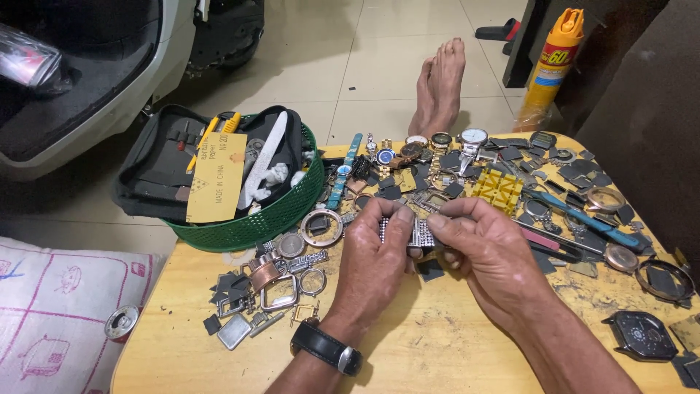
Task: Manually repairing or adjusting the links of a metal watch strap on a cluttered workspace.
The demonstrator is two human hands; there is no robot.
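Pinching 1 metal watch band (421,232) w/ fingers of left hand (375,263) & right hand (488,255).

Counts, head view:

- Hands: two, left hand (375,255) and right hand (485,252), sharing one studded metal watch band (419,232).
- Bare feet (440,84) beyond the table: two.
- Green mesh basket (281,215): one.
- Orange spray can (553,69): one.
- Yellow plastic block (498,186): one.
- Blue-handled tool (587,219): one.
- Black wristwatch (328,349) on the left wrist: one.
- Dark octagonal watch case (643,334): one.
- Loose watch cases, dials and small dark squares: too many and too overlapped to count.
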